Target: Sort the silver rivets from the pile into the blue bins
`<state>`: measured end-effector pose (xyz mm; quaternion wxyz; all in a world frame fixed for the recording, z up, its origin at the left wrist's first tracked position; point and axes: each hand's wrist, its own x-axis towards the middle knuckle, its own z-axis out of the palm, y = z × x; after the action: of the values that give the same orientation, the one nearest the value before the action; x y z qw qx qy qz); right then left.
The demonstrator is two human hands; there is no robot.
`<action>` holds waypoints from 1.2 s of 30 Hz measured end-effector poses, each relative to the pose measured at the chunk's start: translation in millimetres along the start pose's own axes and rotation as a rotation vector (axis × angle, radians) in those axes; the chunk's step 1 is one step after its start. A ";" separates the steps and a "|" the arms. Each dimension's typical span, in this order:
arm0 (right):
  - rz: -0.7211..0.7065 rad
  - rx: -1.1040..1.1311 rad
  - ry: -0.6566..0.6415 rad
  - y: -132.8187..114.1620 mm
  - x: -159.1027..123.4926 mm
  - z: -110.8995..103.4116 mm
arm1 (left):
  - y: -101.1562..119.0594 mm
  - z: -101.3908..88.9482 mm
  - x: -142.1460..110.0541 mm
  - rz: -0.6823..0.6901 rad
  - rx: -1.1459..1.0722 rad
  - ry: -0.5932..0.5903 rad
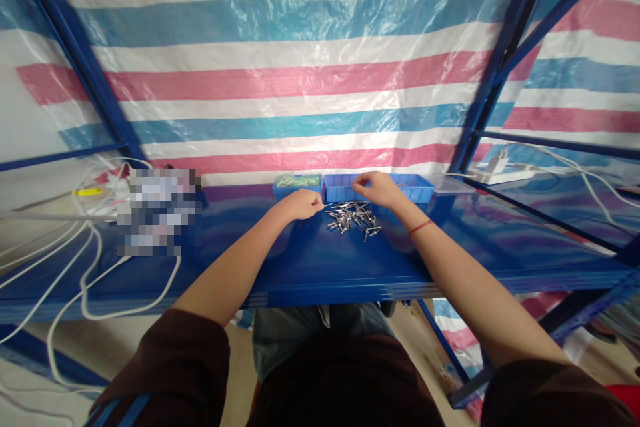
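A loose pile of silvery blind rivets (351, 216) lies on the blue shelf, in front of the blue bins. At the pile's left edge is my left hand (305, 204), its fingers pinched together, with a thin metal rivet pin showing at the fingertips. My right hand (376, 188) hovers behind the pile, over the front of a long blue bin (419, 192). Its fingers are curled into a pinch, and whatever may be between them is too small to make out. Left of that bin stands a smaller blue bin (279, 192) filled with pale green and whitish packets (299, 180).
A clear plastic lid (454, 185) lies right of the bins. White cables (95, 260) and a pixelated heap (159, 210) occupy the left side. A white power strip (500, 173) sits at the right. Blue metal posts (493, 73) and striped sheeting (280, 73) enclose the shelf (320, 267).
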<state>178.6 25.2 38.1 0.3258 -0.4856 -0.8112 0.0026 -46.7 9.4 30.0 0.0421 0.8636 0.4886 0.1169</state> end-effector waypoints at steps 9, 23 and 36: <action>-0.097 0.397 -0.128 -19.7 -2.4 29.8 | 6.0 0.2 0.7 0.049 -0.286 0.065; -0.144 0.486 -0.060 -21.7 -2.5 26.6 | 8.8 4.7 2.3 0.091 -0.366 0.060; -0.154 0.375 -0.002 -14.2 -1.7 27.5 | 6.8 4.8 5.3 0.179 -0.267 0.469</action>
<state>153.3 24.9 20.2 0.4089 -0.3530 -0.8315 0.1293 -37.2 10.5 27.5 0.0310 0.8395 0.3872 0.3799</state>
